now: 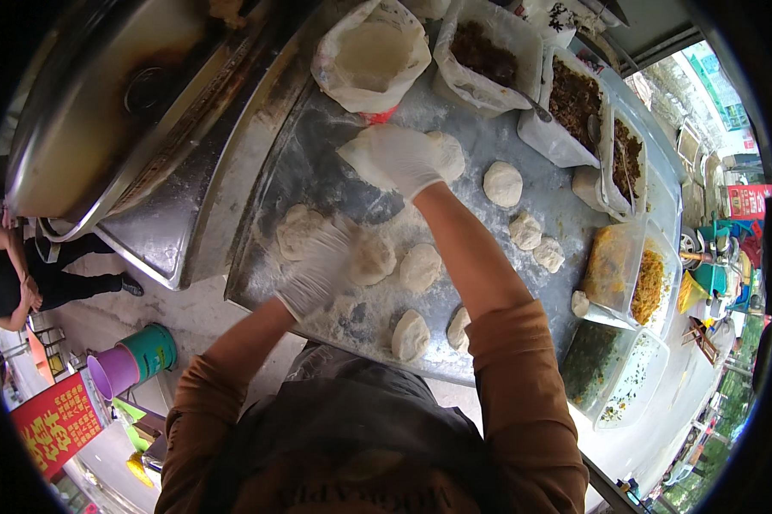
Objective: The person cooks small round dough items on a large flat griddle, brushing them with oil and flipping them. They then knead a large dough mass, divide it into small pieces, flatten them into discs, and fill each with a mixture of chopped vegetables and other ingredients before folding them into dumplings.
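My left hand, in a thin clear glove, is blurred over the floured metal worktop. It sits between a dough piece on its left and another dough piece at its right, partly covering both. My right hand, also gloved, rests over a flattened piece of dough. Its fingers are hard to make out. A rounder dough piece lies against its right side. Further dough rounds lie nearby: one beside my right forearm, one farther right, and one near the front edge.
A bag of flour stands at the back. Tubs of dark filling, brown filling and shredded orange filling line the right side, with a tub of greens. A large metal pan is at left. A person stands beyond it.
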`<state>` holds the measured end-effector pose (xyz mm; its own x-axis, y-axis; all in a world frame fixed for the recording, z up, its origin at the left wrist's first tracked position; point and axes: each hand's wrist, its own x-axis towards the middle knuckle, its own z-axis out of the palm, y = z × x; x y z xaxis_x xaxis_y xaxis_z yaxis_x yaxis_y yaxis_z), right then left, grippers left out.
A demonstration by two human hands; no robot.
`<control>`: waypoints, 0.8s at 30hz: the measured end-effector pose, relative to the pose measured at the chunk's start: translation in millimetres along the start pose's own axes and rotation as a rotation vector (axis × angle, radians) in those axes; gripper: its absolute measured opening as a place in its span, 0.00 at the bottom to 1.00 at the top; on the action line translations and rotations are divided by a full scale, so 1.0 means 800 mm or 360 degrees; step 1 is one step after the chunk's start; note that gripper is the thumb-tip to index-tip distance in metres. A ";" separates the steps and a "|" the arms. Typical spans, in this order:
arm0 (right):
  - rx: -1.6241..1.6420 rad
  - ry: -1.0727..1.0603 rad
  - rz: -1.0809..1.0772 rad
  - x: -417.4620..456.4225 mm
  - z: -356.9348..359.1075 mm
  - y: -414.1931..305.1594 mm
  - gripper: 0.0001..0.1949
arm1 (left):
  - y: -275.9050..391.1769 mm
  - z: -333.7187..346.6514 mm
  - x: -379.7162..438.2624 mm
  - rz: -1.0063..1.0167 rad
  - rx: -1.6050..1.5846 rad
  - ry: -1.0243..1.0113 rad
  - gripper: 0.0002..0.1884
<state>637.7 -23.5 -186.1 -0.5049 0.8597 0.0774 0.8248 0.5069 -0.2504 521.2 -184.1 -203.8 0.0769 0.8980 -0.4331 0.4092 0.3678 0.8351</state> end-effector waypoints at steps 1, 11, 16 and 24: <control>0.0086 -0.0064 0.0033 -0.003 -0.018 0.000 0.14 | 0.007 0.017 -0.007 -0.0105 -0.0150 -0.0035 0.15; 0.0382 0.0294 0.0138 -0.003 -0.060 -0.019 0.17 | -0.006 -0.068 0.095 0.0197 -0.1142 0.0310 0.10; -0.0165 0.0291 -0.0238 0.041 -0.029 -0.066 0.15 | -0.038 -0.113 0.073 0.0595 -0.0170 0.1001 0.07; -0.0148 -0.0238 -0.0234 0.048 0.012 -0.108 0.12 | -0.094 -0.096 0.007 -0.0196 -0.1238 0.0450 0.11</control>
<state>544.9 -35.0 -170.8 -0.6476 0.7609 -0.0392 0.7561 0.6355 -0.1564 421.1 -188.0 -242.8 -0.2007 0.8292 -0.5216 -0.3525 0.4357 0.8282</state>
